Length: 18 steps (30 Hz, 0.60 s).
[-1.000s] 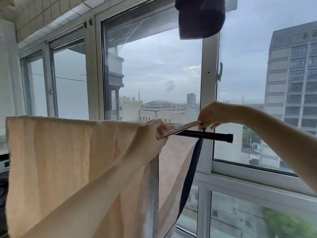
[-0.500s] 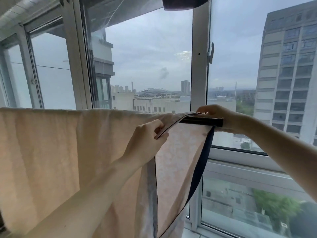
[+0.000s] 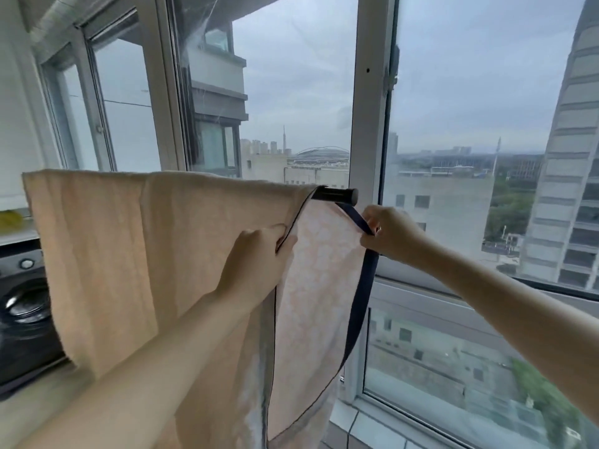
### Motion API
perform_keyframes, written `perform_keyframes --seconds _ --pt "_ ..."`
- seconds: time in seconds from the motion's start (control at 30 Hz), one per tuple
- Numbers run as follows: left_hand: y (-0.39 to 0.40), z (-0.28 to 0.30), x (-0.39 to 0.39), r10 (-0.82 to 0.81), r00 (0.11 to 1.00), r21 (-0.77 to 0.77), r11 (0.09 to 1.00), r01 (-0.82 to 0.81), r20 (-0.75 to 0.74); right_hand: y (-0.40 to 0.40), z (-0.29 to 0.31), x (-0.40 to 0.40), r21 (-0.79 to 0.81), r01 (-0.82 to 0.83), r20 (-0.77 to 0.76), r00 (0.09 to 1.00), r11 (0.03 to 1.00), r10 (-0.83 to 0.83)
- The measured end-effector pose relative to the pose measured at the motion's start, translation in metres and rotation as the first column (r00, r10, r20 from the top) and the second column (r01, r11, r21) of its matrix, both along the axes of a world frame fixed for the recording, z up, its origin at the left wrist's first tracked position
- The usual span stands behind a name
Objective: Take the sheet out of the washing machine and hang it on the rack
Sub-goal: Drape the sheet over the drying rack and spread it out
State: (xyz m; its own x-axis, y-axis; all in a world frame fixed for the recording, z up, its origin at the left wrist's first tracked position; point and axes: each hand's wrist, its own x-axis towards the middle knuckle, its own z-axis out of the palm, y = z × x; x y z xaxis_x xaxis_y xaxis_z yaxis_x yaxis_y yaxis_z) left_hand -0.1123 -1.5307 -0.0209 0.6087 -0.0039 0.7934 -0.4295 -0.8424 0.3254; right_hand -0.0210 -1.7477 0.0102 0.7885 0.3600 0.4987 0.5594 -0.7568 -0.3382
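Observation:
A peach sheet (image 3: 129, 254) with a dark blue border hangs folded over the black rack bar (image 3: 337, 195), whose bare end sticks out on the right. My left hand (image 3: 256, 257) pinches the near layer's edge below the bar. My right hand (image 3: 389, 233) grips the dark blue border of the far layer just under the bar's end. The sheet covers most of the bar to the left. The dark washing machine (image 3: 22, 315) stands low at the left, partly behind the sheet.
Tall windows with white frames (image 3: 366, 124) stand right behind the rack. A white wall (image 3: 16, 124) and a ledge with something yellow (image 3: 9, 218) are at the left. A tiled sill (image 3: 366, 426) runs below the glass.
Both hands have slid down from the bar to the sheet's edges below it. The sheet's right corner now hangs straighter. The camera tilted down, bringing the washing machine into view.

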Motion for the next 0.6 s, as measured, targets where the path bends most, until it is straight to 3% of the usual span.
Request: perform_keyframes --seconds 0.2,0.33,0.4,0.5,0.6 --pt "-0.011 -0.03 -0.011 0.161 0.982 0.064 0.986 -0.155 -0.103 -0.021 -0.05 0.005 -0.054 0.003 -0.243 0.97 0.999 -0.016" --pt "-0.013 -0.051 -0.016 0.215 0.96 0.101 0.975 -0.199 -0.18 -0.023 -0.066 -0.006 0.356 0.046 -0.574 0.799 0.933 0.18" --pt "-0.013 -0.055 -0.016 0.257 0.946 0.129 0.963 -0.235 -0.195 -0.023 -0.066 -0.006 0.454 0.072 -0.622 0.739 0.888 0.258" --pt "-0.012 -0.059 -0.018 0.291 0.924 0.159 0.953 -0.258 -0.248 -0.024 -0.066 0.001 0.372 0.06 -0.536 0.828 0.926 0.162" --pt "-0.011 -0.064 -0.024 0.304 0.907 0.17 0.949 -0.264 -0.291 -0.028 -0.061 0.006 0.153 0.035 -0.233 0.972 0.988 0.002"
